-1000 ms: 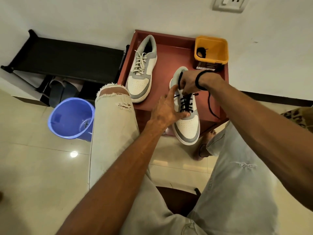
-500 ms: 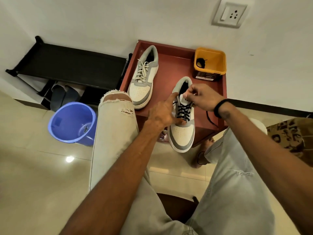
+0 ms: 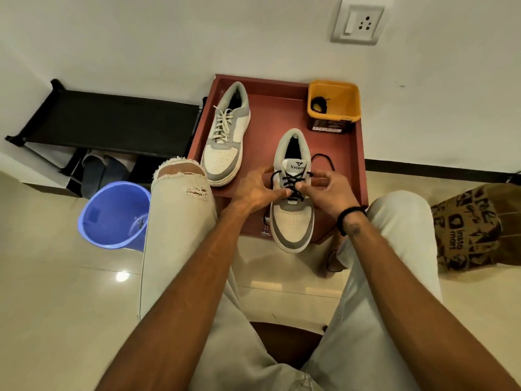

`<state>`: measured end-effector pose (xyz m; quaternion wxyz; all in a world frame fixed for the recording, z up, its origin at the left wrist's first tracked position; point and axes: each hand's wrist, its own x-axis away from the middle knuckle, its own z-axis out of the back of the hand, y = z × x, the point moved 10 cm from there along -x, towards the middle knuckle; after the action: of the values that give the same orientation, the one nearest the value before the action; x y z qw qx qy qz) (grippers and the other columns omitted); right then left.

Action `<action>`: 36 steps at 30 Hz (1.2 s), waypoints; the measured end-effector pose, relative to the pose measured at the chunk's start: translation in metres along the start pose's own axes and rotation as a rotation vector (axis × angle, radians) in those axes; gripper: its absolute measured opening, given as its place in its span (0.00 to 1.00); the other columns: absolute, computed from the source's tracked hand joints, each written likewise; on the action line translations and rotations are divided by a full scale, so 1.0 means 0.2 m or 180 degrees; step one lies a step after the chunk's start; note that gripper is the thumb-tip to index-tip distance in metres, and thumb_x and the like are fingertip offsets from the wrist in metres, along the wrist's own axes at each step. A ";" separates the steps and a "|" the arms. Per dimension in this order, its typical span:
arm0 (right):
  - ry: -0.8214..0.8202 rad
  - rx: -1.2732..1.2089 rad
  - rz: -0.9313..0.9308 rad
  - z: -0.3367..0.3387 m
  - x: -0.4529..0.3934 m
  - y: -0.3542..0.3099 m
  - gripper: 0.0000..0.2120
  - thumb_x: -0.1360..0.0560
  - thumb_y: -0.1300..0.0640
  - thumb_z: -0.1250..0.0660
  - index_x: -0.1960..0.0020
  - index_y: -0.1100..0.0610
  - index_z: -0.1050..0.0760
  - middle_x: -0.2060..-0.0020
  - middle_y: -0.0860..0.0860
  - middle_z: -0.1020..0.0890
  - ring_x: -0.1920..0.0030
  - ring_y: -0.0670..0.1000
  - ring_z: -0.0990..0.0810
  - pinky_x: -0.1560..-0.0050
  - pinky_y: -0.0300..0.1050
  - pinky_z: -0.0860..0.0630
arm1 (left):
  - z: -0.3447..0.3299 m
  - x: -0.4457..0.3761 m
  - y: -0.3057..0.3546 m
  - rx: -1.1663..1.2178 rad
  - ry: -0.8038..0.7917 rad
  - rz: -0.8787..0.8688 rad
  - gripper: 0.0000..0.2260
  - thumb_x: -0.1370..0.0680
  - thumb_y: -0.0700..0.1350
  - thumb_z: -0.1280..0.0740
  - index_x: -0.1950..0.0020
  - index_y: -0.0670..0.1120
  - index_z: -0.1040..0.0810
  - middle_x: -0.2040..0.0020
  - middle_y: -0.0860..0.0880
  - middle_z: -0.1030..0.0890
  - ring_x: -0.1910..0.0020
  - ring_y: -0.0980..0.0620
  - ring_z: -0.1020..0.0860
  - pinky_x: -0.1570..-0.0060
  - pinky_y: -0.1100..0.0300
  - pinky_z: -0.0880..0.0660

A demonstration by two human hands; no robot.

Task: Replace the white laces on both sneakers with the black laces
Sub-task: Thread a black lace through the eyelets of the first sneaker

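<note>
Two grey-and-white sneakers rest on a red low table [image 3: 262, 142]. The far-left sneaker [image 3: 225, 136] carries white laces [image 3: 222, 122]. The near sneaker [image 3: 293, 218] overhangs the table's front edge and has a black lace [image 3: 293, 180] crossed through its eyelets, with a loose end curling to its right. My left hand [image 3: 256, 190] grips the near sneaker's left side, thumb on the lacing. My right hand [image 3: 324, 190] pinches the black lace at the right eyelets. A second black lace [image 3: 318, 104] lies coiled in a yellow tub [image 3: 334, 105].
A blue plastic bucket [image 3: 115, 215] stands on the tiled floor at the left, beside a black shoe rack [image 3: 112, 122] with slippers under it. A printed brown paper bag [image 3: 473, 227] lies at the right. My knees flank the table. A wall socket [image 3: 358, 21] is above.
My right hand has come down from above the near sneaker's collar to its right side. The view has shifted, so the table sits lower in the frame.
</note>
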<state>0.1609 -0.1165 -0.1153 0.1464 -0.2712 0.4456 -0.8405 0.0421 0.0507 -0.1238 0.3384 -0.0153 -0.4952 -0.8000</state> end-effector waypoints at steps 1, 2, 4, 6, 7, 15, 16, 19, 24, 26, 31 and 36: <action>0.0077 0.0050 0.0046 0.01 0.01 -0.01 0.32 0.31 0.45 0.20 0.32 0.56 0.25 0.44 0.49 0.18 0.45 0.49 0.18 0.43 0.48 0.19 | 0.01 0.01 0.01 -0.0010 0.0109 -0.0018 0.38 0.30 0.56 0.19 0.24 0.50 0.29 0.35 0.47 0.18 0.39 0.49 0.19 0.40 0.56 0.22; 0.0164 0.0122 0.0098 0.02 0.01 -0.02 0.32 0.31 0.44 0.20 0.33 0.56 0.23 0.46 0.49 0.18 0.46 0.48 0.18 0.43 0.47 0.19 | 0.02 0.02 0.02 -0.0018 0.0214 -0.0027 0.38 0.30 0.57 0.19 0.24 0.50 0.28 0.34 0.48 0.18 0.40 0.50 0.19 0.43 0.58 0.22; 0.0309 0.0268 0.0160 0.03 0.02 -0.03 0.31 0.33 0.42 0.20 0.36 0.56 0.21 0.48 0.48 0.16 0.48 0.48 0.17 0.44 0.46 0.18 | 0.03 0.05 0.04 -0.0028 0.0387 -0.0064 0.37 0.30 0.57 0.19 0.25 0.49 0.28 0.35 0.47 0.18 0.42 0.51 0.18 0.49 0.63 0.24; 0.0447 0.0389 0.0158 0.04 0.02 -0.04 0.29 0.34 0.40 0.21 0.39 0.55 0.18 0.51 0.48 0.15 0.50 0.47 0.16 0.46 0.46 0.18 | 0.03 0.07 0.07 -0.0168 0.0475 -0.0113 0.35 0.29 0.57 0.20 0.25 0.48 0.27 0.36 0.47 0.18 0.46 0.54 0.19 0.53 0.66 0.27; 0.0520 0.0433 0.0165 0.04 0.02 -0.05 0.26 0.34 0.40 0.21 0.42 0.53 0.17 0.54 0.47 0.14 0.52 0.47 0.15 0.48 0.46 0.17 | 0.04 0.08 0.10 -0.0284 0.0522 -0.0135 0.33 0.28 0.56 0.21 0.26 0.47 0.26 0.37 0.47 0.17 0.49 0.55 0.20 0.54 0.66 0.27; 0.0751 0.0387 0.0204 0.05 0.04 -0.11 0.16 0.31 0.44 0.28 0.48 0.51 0.14 0.59 0.45 0.13 0.57 0.44 0.15 0.51 0.49 0.16 | 0.05 0.11 0.16 -0.0602 0.0684 -0.0285 0.24 0.28 0.54 0.25 0.35 0.45 0.21 0.51 0.48 0.15 0.57 0.52 0.19 0.55 0.60 0.23; 0.0749 0.0379 0.0233 0.04 0.04 -0.11 0.16 0.31 0.45 0.28 0.47 0.51 0.14 0.58 0.45 0.13 0.57 0.43 0.15 0.51 0.49 0.16 | 0.05 0.11 0.16 -0.0557 0.0644 -0.0301 0.26 0.28 0.54 0.24 0.33 0.45 0.22 0.49 0.47 0.14 0.55 0.51 0.17 0.54 0.59 0.21; 0.0763 0.0461 0.0347 0.04 0.06 -0.13 0.16 0.30 0.47 0.27 0.45 0.52 0.15 0.56 0.46 0.13 0.55 0.45 0.15 0.49 0.49 0.16 | 0.03 0.10 0.14 -0.0494 0.0458 -0.0291 0.30 0.27 0.54 0.24 0.27 0.47 0.26 0.41 0.46 0.15 0.48 0.49 0.16 0.46 0.54 0.19; 0.0499 0.0329 0.0463 0.04 0.07 -0.14 0.23 0.27 0.46 0.25 0.36 0.54 0.20 0.48 0.44 0.18 0.47 0.44 0.19 0.44 0.44 0.21 | 0.06 0.07 0.06 -0.0005 0.0488 0.0033 0.36 0.26 0.68 0.30 0.24 0.49 0.28 0.31 0.44 0.21 0.36 0.47 0.21 0.39 0.55 0.24; 0.0567 0.0175 0.0395 0.04 0.06 -0.12 0.24 0.27 0.43 0.25 0.36 0.55 0.19 0.44 0.47 0.16 0.44 0.45 0.19 0.42 0.43 0.22 | 0.07 0.05 0.07 -0.0054 0.0655 0.0000 0.36 0.26 0.69 0.29 0.25 0.49 0.26 0.32 0.44 0.20 0.36 0.47 0.20 0.37 0.52 0.22; 0.0757 0.0202 0.0286 0.05 0.05 -0.11 0.20 0.27 0.42 0.26 0.42 0.55 0.16 0.47 0.49 0.14 0.47 0.46 0.17 0.43 0.45 0.20 | 0.09 0.02 0.12 0.0016 0.0938 -0.0051 0.23 0.23 0.60 0.28 0.34 0.48 0.18 0.41 0.49 0.15 0.51 0.56 0.20 0.59 0.71 0.27; 0.0808 0.0860 0.0445 0.03 0.05 -0.17 0.11 0.23 0.46 0.33 0.53 0.52 0.16 0.59 0.48 0.14 0.58 0.49 0.16 0.57 0.42 0.24 | 0.09 0.02 0.16 -0.0156 0.0962 -0.0392 0.15 0.21 0.55 0.31 0.43 0.46 0.14 0.55 0.48 0.13 0.62 0.55 0.19 0.67 0.67 0.25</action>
<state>0.1566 -0.1070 -0.0809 0.1821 -0.1094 0.3614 -0.9079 0.0507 0.0544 -0.0876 0.3588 0.1274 -0.4189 -0.8243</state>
